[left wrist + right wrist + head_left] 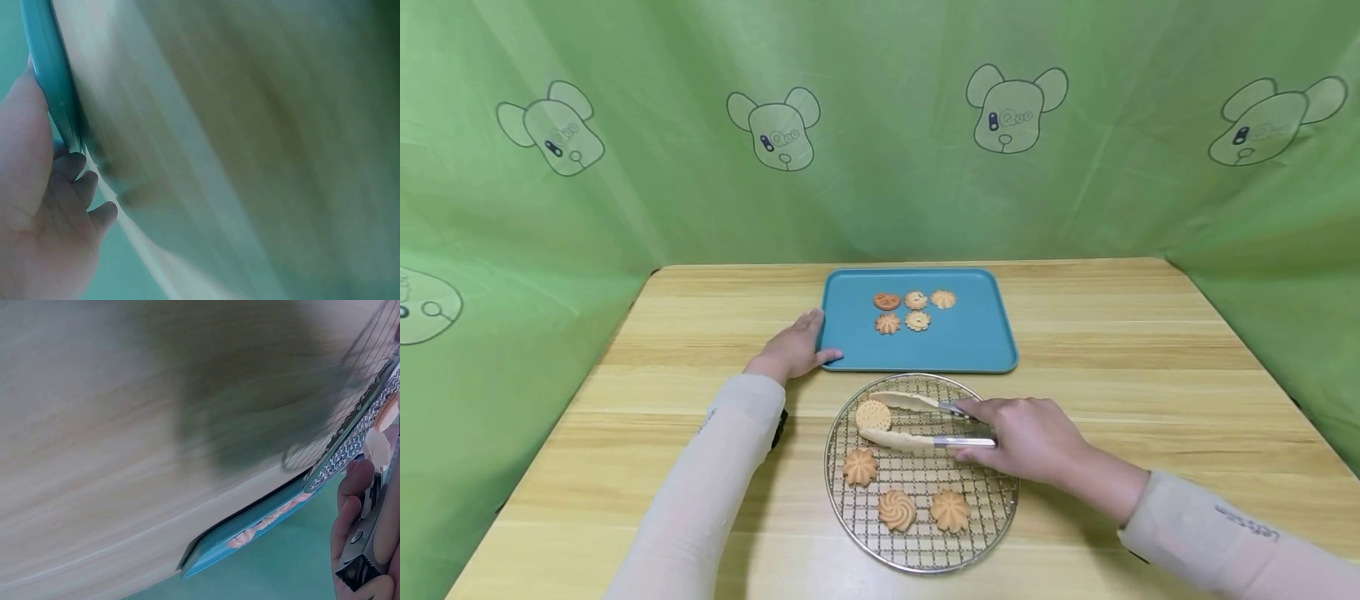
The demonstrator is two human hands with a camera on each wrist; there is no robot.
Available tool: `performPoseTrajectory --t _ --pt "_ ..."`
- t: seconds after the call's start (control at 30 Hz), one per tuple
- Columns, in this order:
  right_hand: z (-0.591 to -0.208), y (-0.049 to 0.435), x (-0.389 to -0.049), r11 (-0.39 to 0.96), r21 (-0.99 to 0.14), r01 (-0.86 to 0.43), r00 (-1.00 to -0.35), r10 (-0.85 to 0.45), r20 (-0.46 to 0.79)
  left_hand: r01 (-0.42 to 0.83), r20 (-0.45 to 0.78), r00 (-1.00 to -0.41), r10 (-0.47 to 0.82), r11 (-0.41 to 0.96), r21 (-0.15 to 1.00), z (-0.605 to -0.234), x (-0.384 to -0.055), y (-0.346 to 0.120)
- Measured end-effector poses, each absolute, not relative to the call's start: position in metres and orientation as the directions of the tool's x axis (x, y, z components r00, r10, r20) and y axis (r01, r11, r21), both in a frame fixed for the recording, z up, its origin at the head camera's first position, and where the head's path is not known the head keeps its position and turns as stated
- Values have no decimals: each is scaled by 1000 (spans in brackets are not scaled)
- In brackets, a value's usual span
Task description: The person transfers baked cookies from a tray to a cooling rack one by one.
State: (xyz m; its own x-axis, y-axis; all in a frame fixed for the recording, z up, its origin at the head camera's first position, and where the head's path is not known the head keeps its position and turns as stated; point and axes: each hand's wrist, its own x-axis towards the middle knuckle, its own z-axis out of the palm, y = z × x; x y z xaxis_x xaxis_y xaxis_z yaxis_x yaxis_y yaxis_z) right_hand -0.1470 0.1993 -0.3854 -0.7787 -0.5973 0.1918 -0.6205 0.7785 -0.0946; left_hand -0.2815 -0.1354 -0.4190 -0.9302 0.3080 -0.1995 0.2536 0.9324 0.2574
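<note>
My left hand (792,343) is at the near left corner of a blue tray (970,342), its thumb over the rim and its fingers along the outer edge. In the left wrist view the tray's rim (53,75) passes between thumb and fingers. My right hand (1026,435) grips a pair of tongs (955,442) with pale tips and metal handles. Those tips straddle a round dotted cookie (873,416) on a wire cooling rack (917,565); whether both touch it I cannot tell. The right wrist view shows the tongs' metal handle (369,534) within the curled fingers.
Nearer me on the rack lie a flower-shaped cookie (860,467), a swirl cookie (897,510) and another flower-shaped cookie (951,511). Several cookies sit in two rows on the tray, including a pretzel-shaped one (887,301). A green curtain (880,208) hangs behind the wooden table (1112,350).
</note>
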Motion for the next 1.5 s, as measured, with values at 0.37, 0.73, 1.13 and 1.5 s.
performPoseTrajectory --t 0.37,0.73,1.13,1.5 --pt "-376 201 -150 788 -111 -605 -790 -577 206 249 -196 -931 308 929 275 -420 -281 -136" --pt "-371 203 -158 824 -133 -550 -833 -530 161 262 -188 -929 319 925 276 -419 -281 -136" --pt "-370 213 -179 859 -152 -488 -871 -470 140 257 -196 -929 315 928 271 -418 -281 -135" --pt "-370 222 -198 904 -163 -394 -919 -388 69 256 -197 -928 316 926 278 -417 -278 -134"
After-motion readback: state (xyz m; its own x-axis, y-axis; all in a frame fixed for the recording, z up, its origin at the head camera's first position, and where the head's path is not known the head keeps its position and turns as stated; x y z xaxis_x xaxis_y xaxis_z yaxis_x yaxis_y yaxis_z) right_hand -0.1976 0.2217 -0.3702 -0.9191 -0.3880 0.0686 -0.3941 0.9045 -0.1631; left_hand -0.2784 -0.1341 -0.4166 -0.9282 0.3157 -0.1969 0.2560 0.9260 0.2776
